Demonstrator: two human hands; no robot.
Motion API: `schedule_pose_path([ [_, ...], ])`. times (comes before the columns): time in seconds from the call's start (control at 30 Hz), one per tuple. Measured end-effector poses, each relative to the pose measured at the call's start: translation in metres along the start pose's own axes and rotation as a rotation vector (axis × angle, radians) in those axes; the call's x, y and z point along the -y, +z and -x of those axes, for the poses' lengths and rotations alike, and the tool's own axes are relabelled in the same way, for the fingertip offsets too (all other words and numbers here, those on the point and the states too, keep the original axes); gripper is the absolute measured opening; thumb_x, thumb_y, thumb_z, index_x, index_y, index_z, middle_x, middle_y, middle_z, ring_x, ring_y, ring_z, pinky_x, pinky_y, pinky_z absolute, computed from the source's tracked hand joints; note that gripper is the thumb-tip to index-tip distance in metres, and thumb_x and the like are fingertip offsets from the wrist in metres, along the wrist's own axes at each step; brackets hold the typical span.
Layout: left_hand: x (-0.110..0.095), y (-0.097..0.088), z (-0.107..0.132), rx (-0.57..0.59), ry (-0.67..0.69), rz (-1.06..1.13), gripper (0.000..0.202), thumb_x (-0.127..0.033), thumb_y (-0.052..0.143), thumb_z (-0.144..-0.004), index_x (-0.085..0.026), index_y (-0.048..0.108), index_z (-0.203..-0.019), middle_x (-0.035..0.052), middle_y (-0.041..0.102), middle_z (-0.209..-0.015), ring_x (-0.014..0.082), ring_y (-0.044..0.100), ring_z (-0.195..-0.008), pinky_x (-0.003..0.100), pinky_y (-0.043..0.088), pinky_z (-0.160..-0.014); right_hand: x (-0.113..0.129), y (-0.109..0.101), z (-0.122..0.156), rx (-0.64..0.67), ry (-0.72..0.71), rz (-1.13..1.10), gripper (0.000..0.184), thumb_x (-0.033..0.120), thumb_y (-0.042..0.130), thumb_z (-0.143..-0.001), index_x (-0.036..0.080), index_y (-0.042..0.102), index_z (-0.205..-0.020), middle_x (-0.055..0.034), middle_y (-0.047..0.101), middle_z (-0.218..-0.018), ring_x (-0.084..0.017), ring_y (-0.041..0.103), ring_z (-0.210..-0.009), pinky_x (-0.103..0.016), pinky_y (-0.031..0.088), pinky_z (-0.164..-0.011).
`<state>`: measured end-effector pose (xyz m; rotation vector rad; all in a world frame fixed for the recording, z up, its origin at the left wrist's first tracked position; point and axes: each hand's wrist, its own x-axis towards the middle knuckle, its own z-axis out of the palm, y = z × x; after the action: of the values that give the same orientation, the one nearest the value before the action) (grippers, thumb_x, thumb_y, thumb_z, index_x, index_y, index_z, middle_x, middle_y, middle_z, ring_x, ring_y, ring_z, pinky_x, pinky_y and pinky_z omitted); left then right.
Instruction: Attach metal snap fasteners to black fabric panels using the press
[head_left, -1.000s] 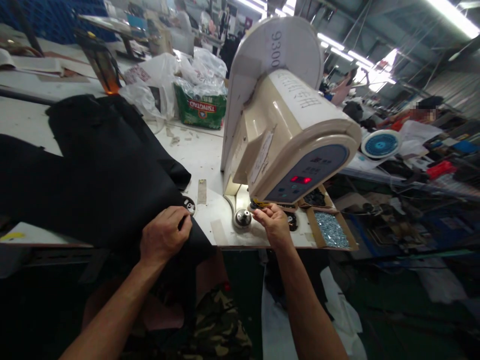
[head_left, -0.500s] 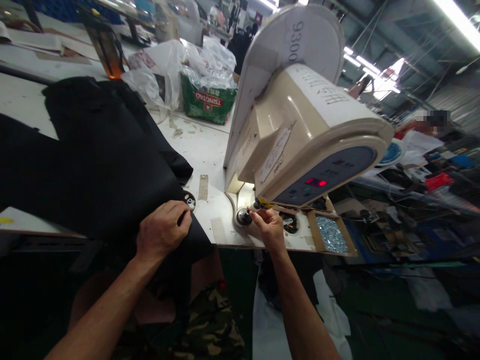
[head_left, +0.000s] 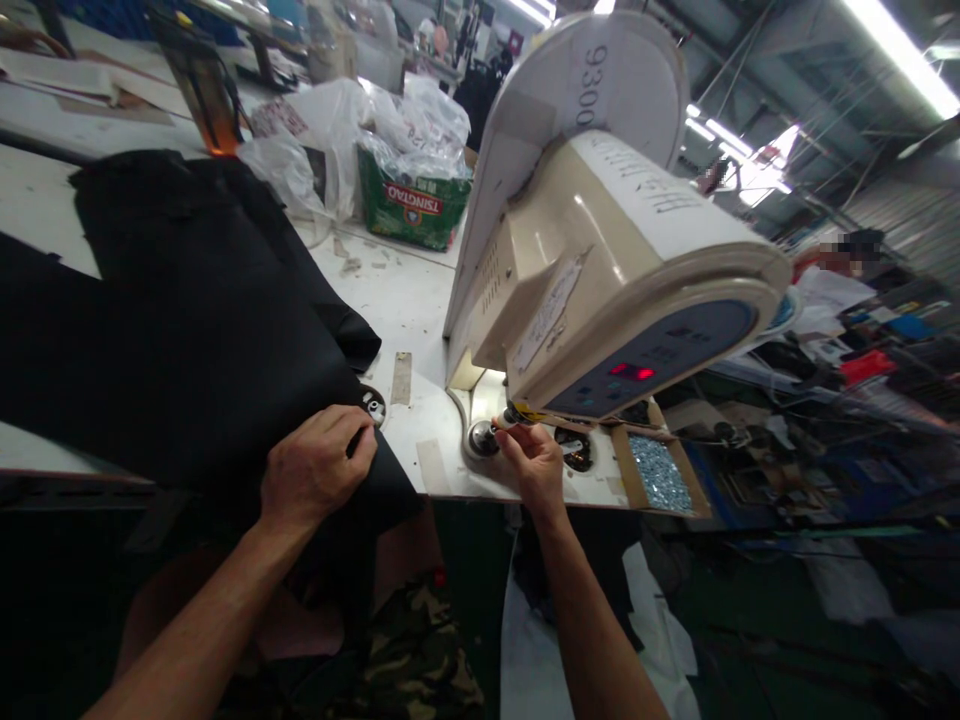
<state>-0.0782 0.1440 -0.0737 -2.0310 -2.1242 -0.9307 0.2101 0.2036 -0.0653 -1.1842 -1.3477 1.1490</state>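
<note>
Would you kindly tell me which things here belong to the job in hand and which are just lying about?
In hand: black fabric, gripped by the left hand; small part, pinched by the right hand; lower die; cream press machine; likely the box of silver studs.
Lying about: green Tsingtao carton; white plastic bags.

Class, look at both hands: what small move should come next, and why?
Probably draw the right hand clear of the lower die: its fingers sit at the die beneath the machine head, while the left hand pinches the black fabric alongside.
</note>
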Motion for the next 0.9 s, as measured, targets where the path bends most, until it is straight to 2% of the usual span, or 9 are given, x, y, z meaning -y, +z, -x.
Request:
schedule_pose_path([
  [0.4,0.0,0.001,0.001,-0.004,-0.016,0.009,0.016,-0.03,0.054,-0.097,-0.023,0.068,-0.098,0.0031,0.075,-0.109,0.0232,0.07,-0.101,0.035,0.051,-0.084,0.006,0.002,-0.002,-0.052,-0.031,0.043,0.025,0.04,0.081,-0.082,0.022,0.074,-0.098,-0.0064,0.082,-0.097,-0.025,0.077,-0.091,-0.038,0.062,-0.086],
  [0.6,-0.001,0.0,0.0,0.0,-0.013,-0.003,0.018,-0.03,0.053,-0.098,-0.022,0.069,-0.098,0.0037,0.075,-0.109,0.0232,0.07,-0.1,0.035,0.05,-0.082,0.005,0.001,-0.002,-0.077,-0.07,0.142,0.028,0.043,0.081,-0.083,0.02,0.075,-0.099,-0.0081,0.081,-0.101,-0.025,0.077,-0.091,-0.038,0.062,-0.088],
  [0.73,0.0,0.0,0.001,0.008,-0.01,-0.001,0.018,-0.03,0.053,-0.098,-0.022,0.069,-0.099,0.004,0.075,-0.11,0.023,0.07,-0.1,0.034,0.05,-0.085,0.004,0.0,0.001,-0.023,-0.078,0.128,0.031,0.04,0.082,-0.082,0.02,0.074,-0.103,-0.0089,0.08,-0.105,-0.024,0.077,-0.093,-0.039,0.061,-0.09],
  [0.8,0.001,0.001,0.001,0.003,-0.013,0.0,0.018,-0.03,0.053,-0.098,-0.022,0.069,-0.098,0.0038,0.075,-0.11,0.023,0.07,-0.1,0.034,0.05,-0.085,0.004,-0.006,0.002,-0.02,-0.075,0.066,0.035,0.036,0.086,-0.078,0.021,0.071,-0.106,-0.0085,0.08,-0.105,-0.024,0.076,-0.095,-0.039,0.061,-0.09],
  [0.9,0.001,0.001,0.0,0.001,-0.007,0.0,0.018,-0.03,0.052,-0.098,-0.022,0.068,-0.098,0.0038,0.075,-0.11,0.0228,0.07,-0.099,0.034,0.05,-0.084,0.006,-0.037,-0.008,-0.173,-0.146,0.041,0.037,0.034,0.086,-0.077,0.02,0.07,-0.107,-0.0077,0.078,-0.106,-0.023,0.075,-0.098,-0.039,0.059,-0.093],
])
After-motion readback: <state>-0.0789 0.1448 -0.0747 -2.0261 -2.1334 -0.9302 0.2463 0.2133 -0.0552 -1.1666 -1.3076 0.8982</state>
